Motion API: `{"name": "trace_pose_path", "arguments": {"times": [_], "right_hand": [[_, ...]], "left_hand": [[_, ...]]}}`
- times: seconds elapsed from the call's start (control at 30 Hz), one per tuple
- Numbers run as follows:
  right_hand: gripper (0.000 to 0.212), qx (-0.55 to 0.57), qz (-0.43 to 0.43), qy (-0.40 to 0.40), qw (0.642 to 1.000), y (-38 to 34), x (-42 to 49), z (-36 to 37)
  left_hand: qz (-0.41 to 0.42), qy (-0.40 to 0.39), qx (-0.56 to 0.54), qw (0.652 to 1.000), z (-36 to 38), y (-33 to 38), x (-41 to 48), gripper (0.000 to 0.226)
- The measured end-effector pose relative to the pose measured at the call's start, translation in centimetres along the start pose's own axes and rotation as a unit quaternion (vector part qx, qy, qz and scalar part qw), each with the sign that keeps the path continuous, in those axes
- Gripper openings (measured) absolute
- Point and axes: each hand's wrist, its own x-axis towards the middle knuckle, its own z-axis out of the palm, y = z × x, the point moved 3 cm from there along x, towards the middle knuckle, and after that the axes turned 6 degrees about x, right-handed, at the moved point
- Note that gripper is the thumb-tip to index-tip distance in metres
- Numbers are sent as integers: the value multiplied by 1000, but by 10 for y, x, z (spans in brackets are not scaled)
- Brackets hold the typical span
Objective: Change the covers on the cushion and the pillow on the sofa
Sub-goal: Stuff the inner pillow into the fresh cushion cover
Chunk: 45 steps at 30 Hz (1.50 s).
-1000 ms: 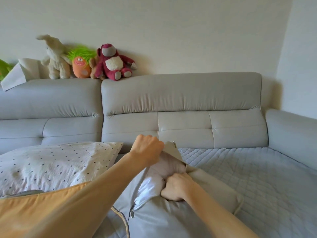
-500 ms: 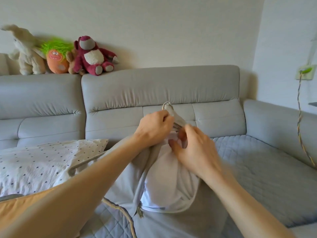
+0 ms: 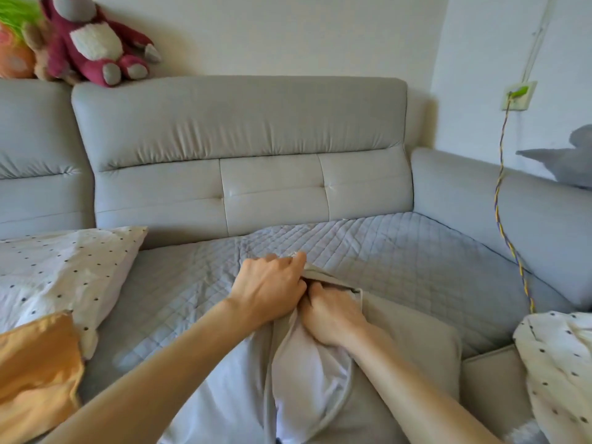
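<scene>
A cushion in a grey cover (image 3: 413,357) lies on the quilted sofa seat (image 3: 400,251) in front of me. Its opening gapes and the white inner cushion (image 3: 307,373) shows through. My left hand (image 3: 269,290) pinches the far corner of the grey cover. My right hand (image 3: 330,315) is pushed into the opening at that corner, fingers closed on the white inner cushion. A white pillow with dark dots (image 3: 61,274) lies at the left.
An orange cover (image 3: 35,373) lies at the lower left. Another dotted white fabric (image 3: 563,366) sits at the lower right edge. Plush toys (image 3: 93,43) stand on the grey sofa backrest (image 3: 240,123). A braided cable (image 3: 506,232) hangs from a wall socket at right.
The cushion was held up on end; now it lies lower on the seat. Both hands came down with its far corner, and my view has turned right.
</scene>
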Motion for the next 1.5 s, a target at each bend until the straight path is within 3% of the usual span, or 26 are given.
{"name": "trace_pose_path", "arguments": {"times": [0.1, 0.27, 0.37, 0.5, 0.6, 0.83, 0.93, 1.0, 1.1, 1.17, 1.27, 1.37, 1.47, 1.5], "right_hand": [[45, 24, 6, -93, 995, -3, 36, -2], [59, 84, 22, -160, 983, 2, 73, 20], [62, 69, 58, -172, 981, 9, 73, 30], [29, 136, 15, 38, 990, 11, 34, 27], [30, 223, 44, 165, 960, 21, 0, 29], [43, 329, 51, 225, 916, 19, -18, 24], [80, 313, 28, 176, 933, 10, -27, 25], [92, 294, -11, 169, 941, 4, -36, 25], [58, 225, -114, 224, 941, -4, -55, 28], [43, 107, -143, 209, 961, -7, -60, 39], [52, -2, -107, 199, 974, -7, -30, 48], [48, -7, -43, 140, 989, -9, 28, 38], [56, 24, 31, 63, 997, -10, 61, 32], [52, 60, 5, 61, 996, -9, 66, 33]], "left_hand": [[19, 49, 62, 997, -7, -6, 10, 11], [9, 72, 106, 992, 1, -24, 22, 5], [-25, 55, 99, 993, 15, -39, 20, 21], [-59, 71, 78, 993, 23, -44, 27, 5], [-36, 79, 60, 994, 26, -30, 27, 4], [-18, 50, 64, 997, 22, -22, 12, 20], [-7, 51, 70, 996, 20, -24, 5, 18], [0, 50, 79, 996, 19, -25, 4, 17], [12, 42, 93, 995, 16, -25, 7, 16], [27, 37, 93, 995, 13, -26, 7, 16], [60, 67, 68, 994, -2, -17, 15, 18], [104, 129, 70, 984, -24, -5, 25, 19], [129, 125, 73, 981, -24, -9, 17, 18], [132, 122, 66, 981, -21, -11, 12, 19]]}}
